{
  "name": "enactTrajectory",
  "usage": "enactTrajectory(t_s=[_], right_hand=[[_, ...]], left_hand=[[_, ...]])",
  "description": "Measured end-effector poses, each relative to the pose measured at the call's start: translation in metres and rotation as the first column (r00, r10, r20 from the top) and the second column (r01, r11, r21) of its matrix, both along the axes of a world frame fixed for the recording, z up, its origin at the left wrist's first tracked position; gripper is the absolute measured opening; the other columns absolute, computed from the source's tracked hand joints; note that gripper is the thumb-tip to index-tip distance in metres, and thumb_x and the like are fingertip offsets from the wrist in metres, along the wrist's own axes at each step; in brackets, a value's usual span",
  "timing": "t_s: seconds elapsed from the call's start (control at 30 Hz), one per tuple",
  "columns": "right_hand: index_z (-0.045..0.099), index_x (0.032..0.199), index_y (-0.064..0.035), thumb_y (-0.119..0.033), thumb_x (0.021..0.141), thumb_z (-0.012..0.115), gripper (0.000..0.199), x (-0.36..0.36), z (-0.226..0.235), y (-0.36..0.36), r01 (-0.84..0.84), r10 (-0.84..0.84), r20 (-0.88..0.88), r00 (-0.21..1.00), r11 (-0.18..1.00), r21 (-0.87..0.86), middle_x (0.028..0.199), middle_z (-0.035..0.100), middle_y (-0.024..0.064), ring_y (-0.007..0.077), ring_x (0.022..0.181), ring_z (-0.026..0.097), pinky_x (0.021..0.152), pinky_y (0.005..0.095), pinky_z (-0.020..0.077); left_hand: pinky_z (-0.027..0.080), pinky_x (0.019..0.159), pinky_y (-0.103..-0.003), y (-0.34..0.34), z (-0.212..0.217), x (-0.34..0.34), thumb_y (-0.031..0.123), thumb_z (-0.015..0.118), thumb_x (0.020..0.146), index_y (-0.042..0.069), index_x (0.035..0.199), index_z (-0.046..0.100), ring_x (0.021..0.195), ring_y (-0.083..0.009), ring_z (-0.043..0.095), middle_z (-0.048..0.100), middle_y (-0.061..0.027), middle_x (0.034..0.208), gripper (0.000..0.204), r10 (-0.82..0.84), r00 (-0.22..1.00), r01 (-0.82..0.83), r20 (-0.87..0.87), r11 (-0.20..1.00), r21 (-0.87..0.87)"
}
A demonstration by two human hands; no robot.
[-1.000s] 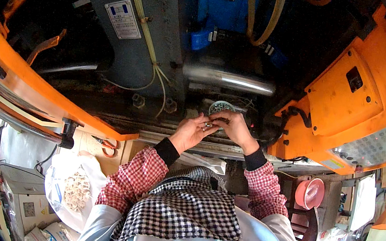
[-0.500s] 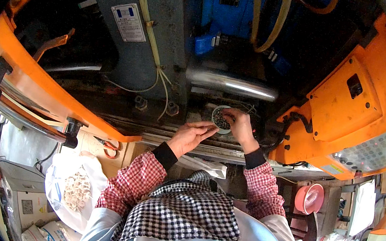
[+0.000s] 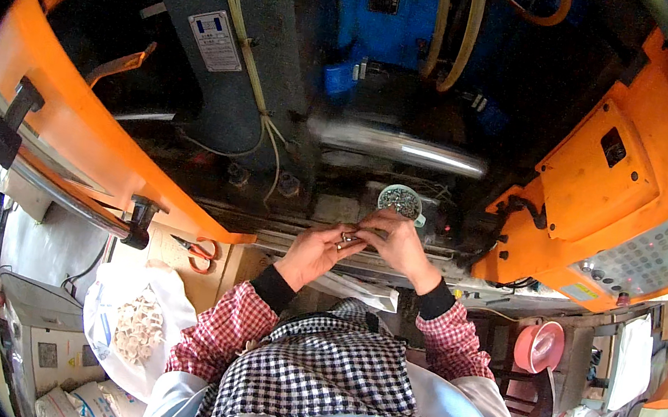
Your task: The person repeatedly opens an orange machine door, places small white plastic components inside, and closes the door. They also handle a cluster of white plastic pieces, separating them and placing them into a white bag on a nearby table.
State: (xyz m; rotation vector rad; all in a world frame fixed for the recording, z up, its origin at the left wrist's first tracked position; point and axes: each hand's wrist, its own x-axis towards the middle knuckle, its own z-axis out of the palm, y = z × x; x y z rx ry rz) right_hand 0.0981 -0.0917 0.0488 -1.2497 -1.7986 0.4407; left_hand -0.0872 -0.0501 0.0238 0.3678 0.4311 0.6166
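Note:
My left hand [image 3: 312,255] and my right hand [image 3: 399,247] meet in front of my chest, fingertips together. Small shiny metal parts [image 3: 345,239] show at the left fingers, which are closed around them. The right fingers are pinched against the left fingertips; what lies between them is mostly hidden. Just beyond the right hand stands a pale cup [image 3: 419,218] with a handle, filled with many small metal pieces [image 3: 399,200].
Orange machine guards flank me: a door [image 3: 102,155] at left and a panel with buttons [image 3: 649,244] at right. A metal bar [image 3: 411,148] crosses ahead. Red-handled scissors [image 3: 199,254], a white bag of pale parts [image 3: 137,330] and a pink bowl [image 3: 538,346] sit nearer.
My right hand has come out of the cup and drawn back toward me, joining my left hand. Small metal parts now show at the left fingers.

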Motion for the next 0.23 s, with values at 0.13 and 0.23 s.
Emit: enactTrajectory(t_s=[0.13, 0.23], right_hand=[[0.068, 0.085, -0.0012, -0.009, 0.075, 0.066, 0.013, -0.015, 0.000, -0.015, 0.049, -0.048, 0.067, 0.997, 0.999, -0.015, 0.084, 0.064, 0.0149, 0.0314, 0.082, 0.060, 0.076, 0.0377, 0.0490], [0.070, 0.084, -0.0053, -0.013, 0.075, 0.067, 0.012, -0.022, 0.001, -0.017, 0.091, -0.082, 0.136, 0.987, 0.993, -0.068, 0.086, 0.065, 0.0144, 0.0292, 0.093, 0.060, 0.105, 0.0437, 0.0291]], left_hand=[[0.040, 0.102, -0.043, -0.024, 0.000, -0.026, 0.005, 0.043, 0.093, -0.016, 0.117, 0.042, 0.115, -0.0347, 0.048, 0.046, -0.0237, 0.122, 0.032, 0.004, 0.999, 0.003, -0.042, 0.988, 0.152], [0.039, 0.100, -0.046, -0.037, -0.021, -0.048, 0.008, 0.043, 0.094, 0.010, 0.142, 0.021, 0.118, -0.0362, 0.045, 0.037, -0.0131, 0.138, 0.053, 0.015, 1.000, -0.017, 0.016, 0.987, 0.161]])
